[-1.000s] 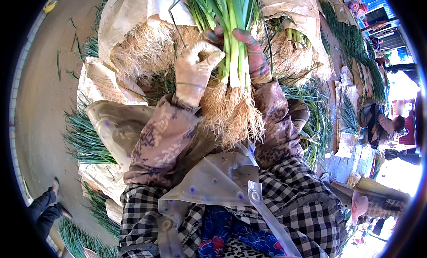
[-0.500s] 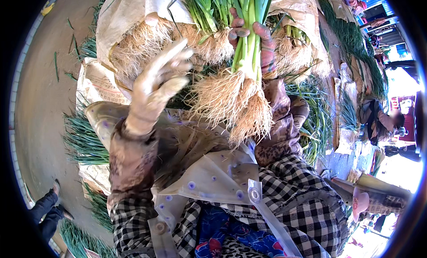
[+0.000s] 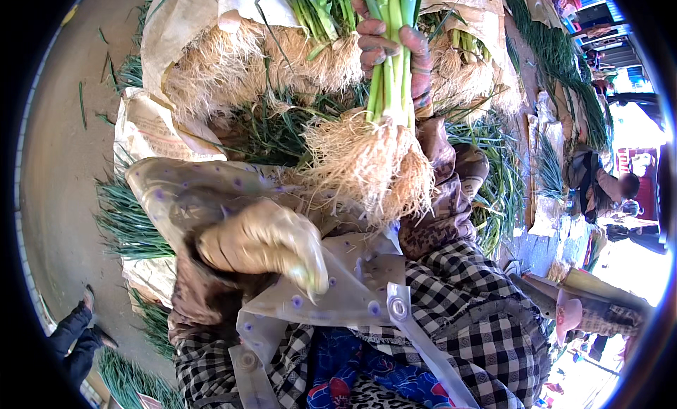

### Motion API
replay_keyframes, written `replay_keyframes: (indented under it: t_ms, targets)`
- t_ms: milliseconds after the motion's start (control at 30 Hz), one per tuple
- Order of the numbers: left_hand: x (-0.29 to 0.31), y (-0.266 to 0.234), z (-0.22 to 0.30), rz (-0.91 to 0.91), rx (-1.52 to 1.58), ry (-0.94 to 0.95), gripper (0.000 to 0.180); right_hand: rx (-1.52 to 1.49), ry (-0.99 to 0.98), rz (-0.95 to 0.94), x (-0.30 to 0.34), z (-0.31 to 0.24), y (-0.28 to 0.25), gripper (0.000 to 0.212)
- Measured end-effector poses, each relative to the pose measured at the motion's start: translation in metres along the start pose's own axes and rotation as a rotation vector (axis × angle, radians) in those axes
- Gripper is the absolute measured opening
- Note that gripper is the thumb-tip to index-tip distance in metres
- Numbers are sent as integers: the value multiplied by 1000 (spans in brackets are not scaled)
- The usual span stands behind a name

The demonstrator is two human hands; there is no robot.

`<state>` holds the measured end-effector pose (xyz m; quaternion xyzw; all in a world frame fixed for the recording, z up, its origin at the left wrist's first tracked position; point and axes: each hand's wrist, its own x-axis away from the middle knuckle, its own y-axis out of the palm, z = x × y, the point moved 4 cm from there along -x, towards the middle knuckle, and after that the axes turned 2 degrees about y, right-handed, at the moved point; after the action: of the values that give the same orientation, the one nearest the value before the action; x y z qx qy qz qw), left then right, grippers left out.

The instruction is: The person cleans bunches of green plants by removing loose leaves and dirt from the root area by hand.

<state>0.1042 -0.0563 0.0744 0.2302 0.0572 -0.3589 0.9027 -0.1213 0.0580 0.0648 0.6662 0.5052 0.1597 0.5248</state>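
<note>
My right hand (image 3: 417, 56), in a soiled reddish glove, is closed around the stalks of a bunch of green onions (image 3: 388, 84). The bunch hangs upright over my lap, leaves up, its bushy pale roots (image 3: 370, 162) spread below the grip. My left hand (image 3: 264, 240), in a cream glove, is low over the clear spotted plastic apron (image 3: 331, 271), left of the roots and apart from them. Motion smears its fingers, which point down toward the apron; whether they pinch anything cannot be made out.
Ahead lie more rooted green onions (image 3: 321, 60) in a pale woven sack (image 3: 180, 28). Loose green leaves (image 3: 271, 130) cover the space before my lap. Onion heaps lie on both sides (image 3: 134, 218). A person's legs (image 3: 77, 331) show at far left; another person (image 3: 599, 187) is at right.
My left hand has dropped from beside the sack's roots to low over the apron, its fingers turning downward. My right hand still holds the green onions in nearly the same place.
</note>
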Motion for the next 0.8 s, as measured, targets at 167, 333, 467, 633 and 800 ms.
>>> replay_keyframes:
  t_ms: [167, 333, 467, 633, 800]
  targets:
    - [3, -72, 8, 512, -1566, 124, 47, -48, -10, -74, -3, 9, 19, 70]
    - [-49, -46, 20, 603, -465, 484, 71, -6, 8, -70, -6, 15, 27, 74]
    - [-30, -57, -77, 380, -399, 147, 17, 387, -64, 117, -16, 7, 26, 68]
    - [28, -103, -87, 468, -1255, 51, 31, 571, -59, 390, -23, 13, 34, 49]
    - [-19, -136, -3, 950, 47, 211, 73, 859, 43, 474, -47, 21, 23, 39]
